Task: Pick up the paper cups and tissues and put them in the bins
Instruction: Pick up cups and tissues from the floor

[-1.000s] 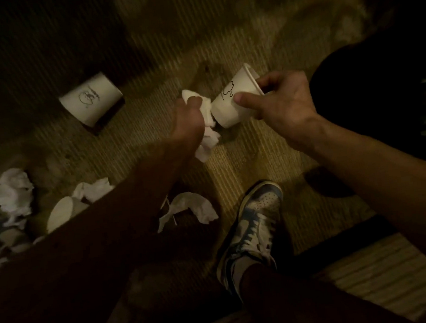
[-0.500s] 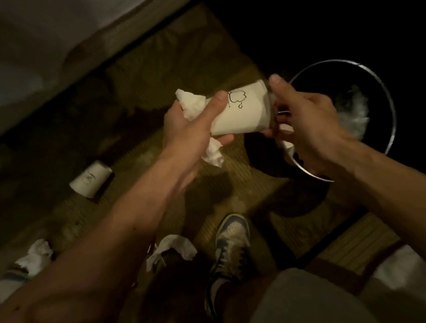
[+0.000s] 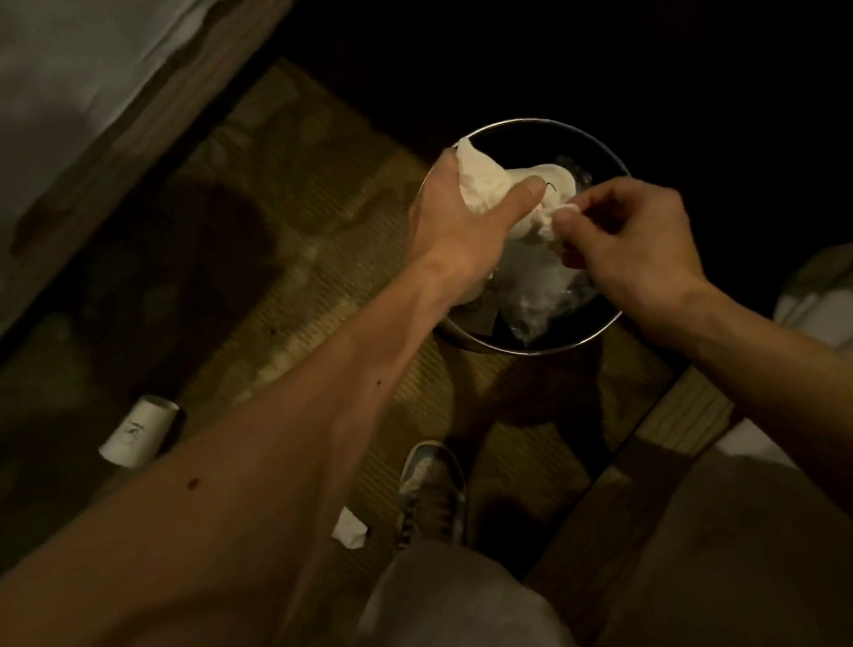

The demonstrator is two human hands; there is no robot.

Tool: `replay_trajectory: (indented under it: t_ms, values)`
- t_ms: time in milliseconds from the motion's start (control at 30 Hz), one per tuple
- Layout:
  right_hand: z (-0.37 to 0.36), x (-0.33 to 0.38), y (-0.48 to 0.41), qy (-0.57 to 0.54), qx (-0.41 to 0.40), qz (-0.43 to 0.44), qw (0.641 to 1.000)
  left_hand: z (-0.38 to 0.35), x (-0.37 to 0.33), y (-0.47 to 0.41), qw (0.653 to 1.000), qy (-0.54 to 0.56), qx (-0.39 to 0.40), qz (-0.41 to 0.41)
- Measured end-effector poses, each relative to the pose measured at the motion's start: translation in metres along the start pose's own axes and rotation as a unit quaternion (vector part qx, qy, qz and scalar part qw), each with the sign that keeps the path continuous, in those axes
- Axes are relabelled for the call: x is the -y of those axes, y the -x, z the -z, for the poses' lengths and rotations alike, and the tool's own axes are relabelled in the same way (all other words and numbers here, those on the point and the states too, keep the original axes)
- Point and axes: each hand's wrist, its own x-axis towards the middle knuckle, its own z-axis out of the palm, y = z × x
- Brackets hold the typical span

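Curling around crumpled tissue (image 3: 479, 176), fingers of left hand (image 3: 457, 225) are clutching soft white wad, thumb pressing smooth paper cup (image 3: 554, 180) against it. Thumb and forefinger of right hand (image 3: 634, 240) are pinching cup's pale edge. Both are hanging over round, shiny-rimmed bin (image 3: 515, 123). Second cup (image 3: 137, 431) and tissue scrap (image 3: 349, 530) are lying on ribbed woven mat (image 3: 300, 205).

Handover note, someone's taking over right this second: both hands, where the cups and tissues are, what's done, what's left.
Left hand grips a tissue and a paper cup over the bin.
Right hand seems to pinch the cup's near end.
Done: white tissues already lie in the bin.
Left: drop this load, then fetch the floor cup and the floor tissue beside the shoe.
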Motion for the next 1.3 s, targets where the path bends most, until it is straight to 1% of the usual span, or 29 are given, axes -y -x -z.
replay_trajectory:
  t_ms: [33,100,200,267,333,433,500,567,600,667,767,800,900,1000,1067,1133,1233,1300]
  values:
    - [-0.001,-0.004,-0.002,0.016,0.004,0.002,1.0,-0.004,0.002,-0.003,1.0,-0.014,0.017,0.017]
    - [-0.004,-0.014,-0.006,0.058,0.036,0.003,0.998,-0.008,0.01,-0.006,0.994,-0.058,0.071,0.066]
    - [-0.006,-0.031,-0.009,0.125,0.13,-0.024,0.983,-0.01,0.022,-0.002,0.971,-0.116,0.165,0.127]
    - [-0.006,-0.037,-0.009,0.172,0.192,-0.036,0.966,-0.01,0.027,-0.001,0.965,-0.149,0.182,0.118]
    - [-0.004,-0.039,-0.007,0.207,0.22,-0.033,0.953,-0.006,0.027,0.0,0.96,-0.192,0.182,0.089]
    - [-0.001,-0.032,-0.002,0.253,0.227,-0.013,0.94,0.007,0.022,0.006,0.955,-0.249,0.159,0.028]
    - [0.002,-0.024,0.006,0.288,0.21,0.018,0.934,0.021,0.019,0.016,0.962,-0.239,0.129,-0.015]
    - [0.004,-0.01,0.018,0.295,0.2,0.054,0.933,0.041,0.016,0.03,0.97,-0.214,0.102,-0.045]
    - [0.003,0.001,0.024,0.291,0.208,0.068,0.931,0.055,0.014,0.038,0.971,-0.215,0.093,-0.057]
    - [-0.004,0.029,0.038,0.287,0.252,0.094,0.919,0.089,0.011,0.058,0.967,-0.23,0.086,-0.071]
    - [-0.029,0.086,0.063,0.306,0.302,0.165,0.888,0.148,0.011,0.098,0.956,-0.272,0.082,-0.07]
    - [-0.041,0.108,0.074,0.312,0.312,0.192,0.877,0.171,0.011,0.115,0.951,-0.294,0.065,-0.069]
    - [-0.086,0.177,0.118,0.335,0.358,0.259,0.832,0.243,0.014,0.175,0.938,-0.341,-0.029,-0.055]
    - [-0.14,0.224,0.177,0.344,0.413,0.287,0.793,0.305,0.046,0.242,0.949,-0.308,-0.07,0.012]
    - [-0.18,0.235,0.219,0.355,0.446,0.282,0.772,0.333,0.086,0.283,0.96,-0.255,-0.096,0.069]
    - [-0.218,0.227,0.258,0.369,0.483,0.246,0.755,0.341,0.134,0.317,0.97,-0.187,-0.104,0.118]
    - [-0.271,0.182,0.292,0.387,0.534,0.121,0.742,0.324,0.206,0.344,0.975,-0.09,-0.088,0.18]
    - [-0.301,0.141,0.293,0.39,0.535,0.044,0.749,0.305,0.248,0.339,0.971,-0.096,-0.045,0.216]
